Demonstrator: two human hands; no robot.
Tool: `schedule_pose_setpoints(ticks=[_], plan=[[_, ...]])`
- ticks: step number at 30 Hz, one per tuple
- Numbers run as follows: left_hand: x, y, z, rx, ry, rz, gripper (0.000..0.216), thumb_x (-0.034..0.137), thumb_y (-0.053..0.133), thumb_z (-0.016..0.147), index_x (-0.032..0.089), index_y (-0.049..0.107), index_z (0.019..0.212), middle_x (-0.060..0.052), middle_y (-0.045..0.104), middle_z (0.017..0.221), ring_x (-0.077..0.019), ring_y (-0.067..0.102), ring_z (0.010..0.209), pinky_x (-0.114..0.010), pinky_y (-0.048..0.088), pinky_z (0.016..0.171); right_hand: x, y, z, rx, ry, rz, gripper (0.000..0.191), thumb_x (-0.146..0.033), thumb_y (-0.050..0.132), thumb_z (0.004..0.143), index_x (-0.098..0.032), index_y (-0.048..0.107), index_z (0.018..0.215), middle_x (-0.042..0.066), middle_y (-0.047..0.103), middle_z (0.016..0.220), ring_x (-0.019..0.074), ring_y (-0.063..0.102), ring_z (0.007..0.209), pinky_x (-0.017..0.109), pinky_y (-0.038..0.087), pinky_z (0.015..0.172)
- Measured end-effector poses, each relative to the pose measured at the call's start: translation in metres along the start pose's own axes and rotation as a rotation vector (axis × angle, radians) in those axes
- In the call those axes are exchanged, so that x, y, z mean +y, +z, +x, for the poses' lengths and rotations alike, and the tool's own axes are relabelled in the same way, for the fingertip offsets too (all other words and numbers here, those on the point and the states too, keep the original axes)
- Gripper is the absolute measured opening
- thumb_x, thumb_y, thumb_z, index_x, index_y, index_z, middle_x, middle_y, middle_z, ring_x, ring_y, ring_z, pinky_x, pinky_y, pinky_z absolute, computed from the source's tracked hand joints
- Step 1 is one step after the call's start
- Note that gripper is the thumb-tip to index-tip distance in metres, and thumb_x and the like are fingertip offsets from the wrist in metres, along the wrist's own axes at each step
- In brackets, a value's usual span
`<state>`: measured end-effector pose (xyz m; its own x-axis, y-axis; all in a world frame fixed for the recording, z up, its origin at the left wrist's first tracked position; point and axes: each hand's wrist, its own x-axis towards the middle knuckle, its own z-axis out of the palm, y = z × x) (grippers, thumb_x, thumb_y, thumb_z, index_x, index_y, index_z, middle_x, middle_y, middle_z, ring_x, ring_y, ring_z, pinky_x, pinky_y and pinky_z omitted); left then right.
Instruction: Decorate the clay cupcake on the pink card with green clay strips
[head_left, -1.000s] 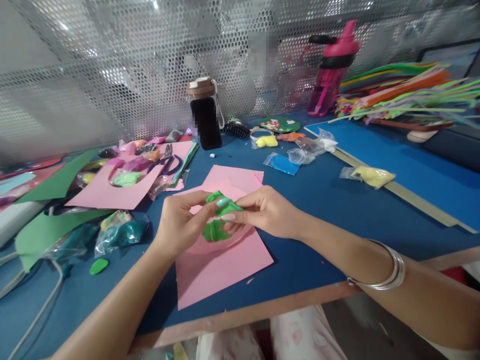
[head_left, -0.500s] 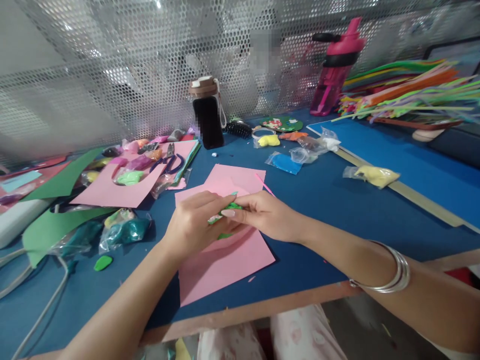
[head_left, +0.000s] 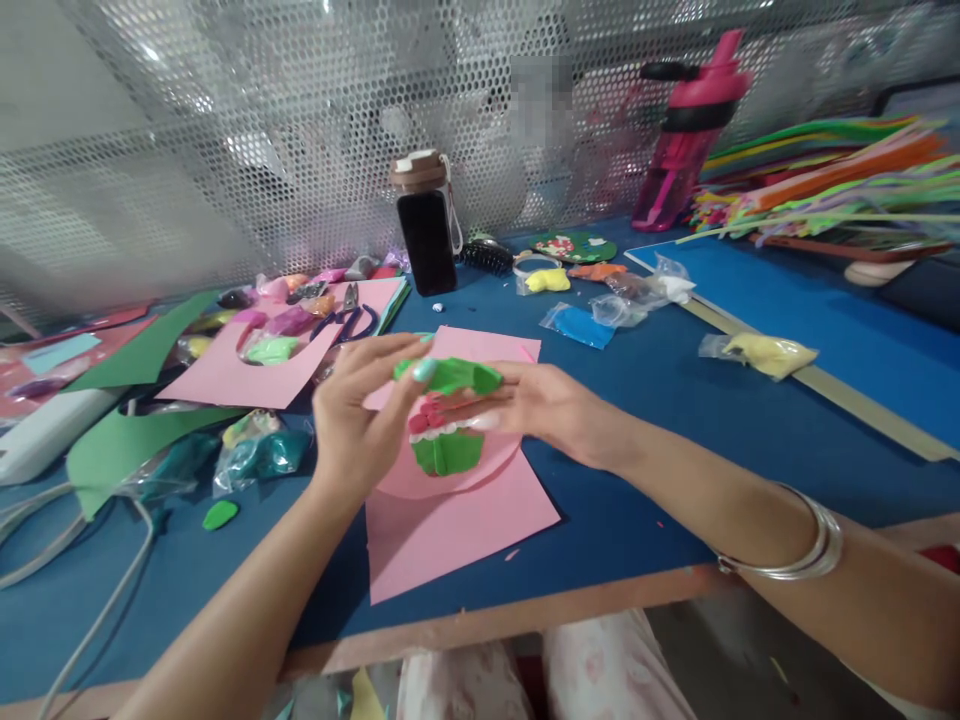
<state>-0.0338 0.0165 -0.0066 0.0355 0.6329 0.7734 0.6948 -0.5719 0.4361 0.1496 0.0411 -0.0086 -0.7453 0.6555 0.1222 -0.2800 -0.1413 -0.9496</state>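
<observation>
My left hand [head_left: 364, 410] pinches the left end of a flat green modelling clay piece [head_left: 457, 376] between thumb and fingers. Its right end is in the fingers of my right hand [head_left: 562, 412], partly hidden from view. The piece is held up above a round pink paper [head_left: 480, 478]. On that paper lie a green clay shape [head_left: 448, 455], a white bumpy clay strip along its top edge, and red clay lumps [head_left: 426, 415]. Beneath the round paper is a pink sheet [head_left: 450, 550].
Left stand clay bags [head_left: 262, 460], a green clay blob [head_left: 220, 515], pink cut paper [head_left: 225, 375], scissors [head_left: 349, 318] and a cable. Behind are a tumbler [head_left: 426, 225] and hairbrush [head_left: 487, 257]. At right are a pink bottle [head_left: 686, 140], pipe cleaners [head_left: 825, 180] and a blue board [head_left: 832, 330].
Both hands have lifted the green clay piece and spread it between them. The clay shapes on the round paper now show below. The view has shifted slightly.
</observation>
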Motion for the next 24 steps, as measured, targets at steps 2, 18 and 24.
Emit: schedule_pose_setpoints(ticks=[2,18,24], plan=[[0.003,0.006,-0.002,-0.182,0.054,-0.050,0.030,0.034,0.057,0.082,0.019,0.064,0.107,-0.009,0.064,0.109,-0.0198,0.059,0.099,-0.033,0.047,0.086,0.001,0.005,-0.001,-0.056,-0.002,-0.095,0.027,-0.018,0.065,0.075,-0.011,0.058,0.100,0.006,0.065,0.097,0.0167,0.061,0.096,0.030,0.050,0.085],[-0.002,-0.006,0.000,-0.024,0.063,0.175,0.017,0.032,0.059,0.080,0.019,0.066,0.088,-0.001,0.068,0.068,-0.0128,0.060,0.061,-0.024,0.047,0.059,0.000,0.002,-0.001,-0.024,0.073,0.044,0.034,-0.016,0.067,0.068,-0.012,0.060,0.101,0.010,0.065,0.103,0.0218,0.061,0.100,0.039,0.045,0.092],[0.008,0.012,-0.010,-0.241,0.414,0.147,0.032,0.033,0.057,0.081,0.012,0.058,0.106,-0.009,0.069,0.082,-0.0182,0.065,0.075,-0.029,0.050,0.067,0.000,0.009,-0.003,-0.099,0.057,-0.112,0.028,-0.036,0.064,0.077,-0.011,0.059,0.088,0.003,0.062,0.081,0.0157,0.060,0.085,0.030,0.048,0.081]])
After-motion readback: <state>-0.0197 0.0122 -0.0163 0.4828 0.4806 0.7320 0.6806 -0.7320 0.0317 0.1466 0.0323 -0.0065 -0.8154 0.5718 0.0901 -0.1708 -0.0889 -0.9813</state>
